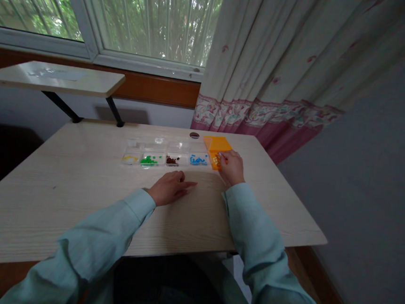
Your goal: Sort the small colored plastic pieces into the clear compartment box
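Right arm: extended forward across the table (90, 180), pale green sleeve (256, 227) reaching past the near edge, elbow bent outward. The right hand (232, 168) is turned inward at the wrist, knuckles uppermost, its fingers bent and brought down toward the small orange box (215, 168). Thumb and forefinger sit close together at the box's right side; whether a piece is gripped between them I cannot tell.

Left arm: laid diagonally inward, forearm low over the tabletop. The left hand (171, 187) is released and slack, palm down, forefinger stretched to the right and the remaining fingers loosely curled. It is positioned nearer the person than the containers and apart from them; firm contact with the wood cannot be confirmed.

Containers: the orange box stands at the right end of a row, its orange lid (219, 143) open toward the window (157, 20), pale small pieces (216, 160) inside. To its left, clear compartments hold, in order, blue pieces (198, 159), dark brown pieces (172, 160), green pieces (150, 160) and yellow pieces (130, 158).

Surroundings: a raised shelf (98, 82) at the far left, a round hole (194, 135) behind the row, and a patterned curtain (265, 82) beyond the right hand
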{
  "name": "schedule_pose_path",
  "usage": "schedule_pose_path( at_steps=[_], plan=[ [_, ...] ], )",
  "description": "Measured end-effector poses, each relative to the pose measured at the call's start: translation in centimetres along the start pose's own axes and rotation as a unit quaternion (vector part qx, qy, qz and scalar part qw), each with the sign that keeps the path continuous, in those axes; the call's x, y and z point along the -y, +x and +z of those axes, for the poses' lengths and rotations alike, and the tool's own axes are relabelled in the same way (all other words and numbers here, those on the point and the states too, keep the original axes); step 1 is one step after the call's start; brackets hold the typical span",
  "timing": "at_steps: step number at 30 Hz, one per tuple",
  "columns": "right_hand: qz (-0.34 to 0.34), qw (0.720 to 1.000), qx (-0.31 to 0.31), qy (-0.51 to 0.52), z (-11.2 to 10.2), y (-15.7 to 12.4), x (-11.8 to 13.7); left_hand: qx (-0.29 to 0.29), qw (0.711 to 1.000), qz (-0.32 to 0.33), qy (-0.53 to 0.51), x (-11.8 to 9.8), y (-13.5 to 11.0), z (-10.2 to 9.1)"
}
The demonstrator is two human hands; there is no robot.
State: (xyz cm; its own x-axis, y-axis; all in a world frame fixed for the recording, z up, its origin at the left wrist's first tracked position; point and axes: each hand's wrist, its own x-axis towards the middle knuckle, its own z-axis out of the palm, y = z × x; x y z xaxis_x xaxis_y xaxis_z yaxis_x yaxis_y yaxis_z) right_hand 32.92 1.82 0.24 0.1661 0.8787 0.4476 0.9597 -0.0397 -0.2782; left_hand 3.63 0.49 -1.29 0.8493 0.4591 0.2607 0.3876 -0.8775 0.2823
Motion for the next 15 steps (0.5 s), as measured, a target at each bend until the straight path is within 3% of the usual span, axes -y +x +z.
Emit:
schedule_pose_path(
  at_steps=[15],
  plan=[
    [-0.010,1.000,-0.010,0.019,0.06,-0.10,-0.09,-0.046,0.991,-0.089,-0.088,0.31,-0.04,0.54]
  ],
)
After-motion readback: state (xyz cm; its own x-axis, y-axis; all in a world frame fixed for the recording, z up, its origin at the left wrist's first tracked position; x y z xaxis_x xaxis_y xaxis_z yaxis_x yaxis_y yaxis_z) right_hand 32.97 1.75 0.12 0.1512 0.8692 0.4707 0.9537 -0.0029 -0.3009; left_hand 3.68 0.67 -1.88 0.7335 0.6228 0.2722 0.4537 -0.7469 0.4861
